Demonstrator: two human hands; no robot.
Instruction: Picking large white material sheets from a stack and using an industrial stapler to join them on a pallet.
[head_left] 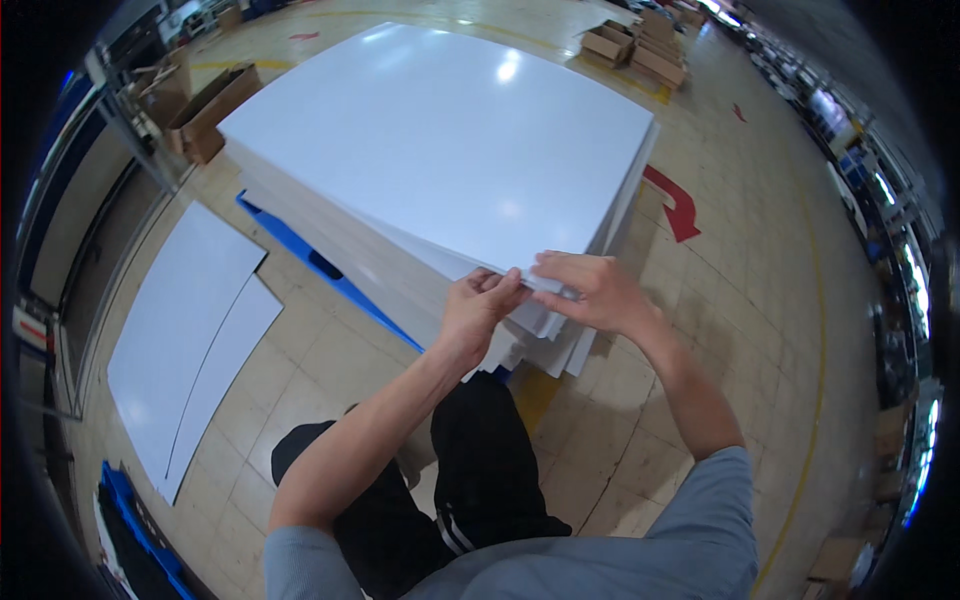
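At the near corner of one stack of white sheets [350,235], two bare hands are meeting over the edge of the top sheet [440,130]. The left hand [475,308] is pinching the corner between thumb and fingers and hiding part of the stack's near side; the right hand [595,290] is curling its fingers over the same corner, the number of sheets gripped not showing clearly. Beneath, a blue pallet [285,235] is supporting the stack, whose many edges are blurring past counting. Just to the right, one large red curved arrow [682,215] is marking the tiled floor [770,300]; farther right, a yellow line [820,330] is running lengthwise. To the left, white panelling [180,330] is lying flat, a dark line leaving unclear whether one piece or two. Beyond, at least two cardboard boxes [205,140] are standing upper left, and several open cartons [606,45] are clustering upper right.
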